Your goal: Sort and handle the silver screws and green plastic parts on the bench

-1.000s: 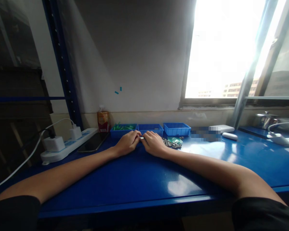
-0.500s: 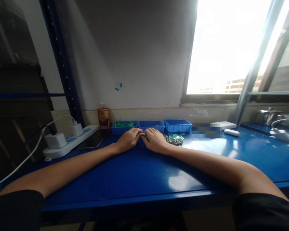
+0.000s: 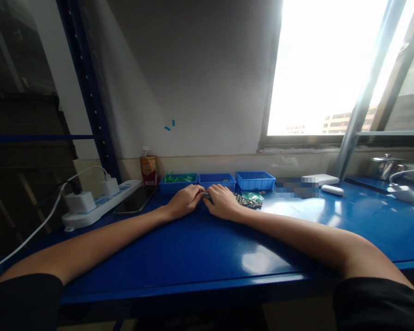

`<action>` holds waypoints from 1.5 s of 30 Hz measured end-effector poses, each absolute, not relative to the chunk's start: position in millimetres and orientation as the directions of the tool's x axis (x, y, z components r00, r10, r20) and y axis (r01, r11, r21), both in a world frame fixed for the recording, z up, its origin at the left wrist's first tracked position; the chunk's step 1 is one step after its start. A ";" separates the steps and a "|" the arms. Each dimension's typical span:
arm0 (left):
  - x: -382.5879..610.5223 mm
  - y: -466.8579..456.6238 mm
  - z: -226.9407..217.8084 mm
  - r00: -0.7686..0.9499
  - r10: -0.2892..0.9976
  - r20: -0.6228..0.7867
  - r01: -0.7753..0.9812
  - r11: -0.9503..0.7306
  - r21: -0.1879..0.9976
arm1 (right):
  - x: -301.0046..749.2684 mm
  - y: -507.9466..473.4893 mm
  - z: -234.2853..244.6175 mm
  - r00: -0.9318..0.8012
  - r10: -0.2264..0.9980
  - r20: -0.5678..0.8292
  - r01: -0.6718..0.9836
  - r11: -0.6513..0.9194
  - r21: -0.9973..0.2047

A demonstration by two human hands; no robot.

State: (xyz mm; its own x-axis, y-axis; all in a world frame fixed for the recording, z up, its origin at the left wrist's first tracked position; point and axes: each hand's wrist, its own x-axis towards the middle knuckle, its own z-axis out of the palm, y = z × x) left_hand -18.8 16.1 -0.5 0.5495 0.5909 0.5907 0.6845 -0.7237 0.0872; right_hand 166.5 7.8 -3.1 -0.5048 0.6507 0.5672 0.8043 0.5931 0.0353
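My left hand [image 3: 185,200] and my right hand [image 3: 222,201] meet over the table, fingers closed. Between their fingertips is a small grey metal piece [image 3: 206,195], mostly covered, so its kind does not show. To the right of my right hand lies a heap of small metal fasteners [image 3: 249,202], which look like bolts. A green-printed clear plastic bag [image 3: 253,196] lies against the heap. Behind my hands stand a blue bin with green strips [image 3: 178,186], a middle blue bin [image 3: 210,178] with little visible inside, and a right blue bin [image 3: 255,184].
On the left of the blue table [image 3: 179,257] are a white power strip [image 3: 100,209] with plugs, a phone [image 3: 134,201] and a drink bottle [image 3: 149,168]. A white box [image 3: 326,179] and a small white case [image 3: 332,190] lie right. A metal pot [image 3: 386,169] stands far right.
The metal piece has shifted slightly between my fingertips. Both hands otherwise keep their place.
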 end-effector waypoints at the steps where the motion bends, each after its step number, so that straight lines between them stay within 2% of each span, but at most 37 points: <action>1: -18.6 16.0 -0.5 0.548 0.592 0.591 0.689 -0.720 0.083 | 166.5 7.6 -3.1 -0.495 0.655 0.570 0.810 0.586 0.030; 18: -18.3 17.2 -1.2 0.552 0.602 0.577 0.723 -0.690 0.028 | 166.6 5.0 -1.4 -0.496 0.641 0.585 0.805 0.593 0.033; 38: -17.3 15.8 1.2 0.585 0.607 0.539 0.696 -0.716 0.051 | 167.1 4.2 -0.4 -0.527 0.638 0.561 0.791 0.609 0.051; 45: -16.7 15.2 -0.2 0.533 0.641 0.553 0.717 -0.689 0.107 | 166.8 9.5 -5.0 -0.478 0.651 0.590 0.820 0.571 0.034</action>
State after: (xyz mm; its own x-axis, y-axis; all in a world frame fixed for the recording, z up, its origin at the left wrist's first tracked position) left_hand -16.7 15.2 -0.2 0.5329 0.6408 0.5526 0.7173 -0.6886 0.1067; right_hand 166.8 9.5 -5.0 -0.4778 0.6511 0.5898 0.8204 0.5708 0.0345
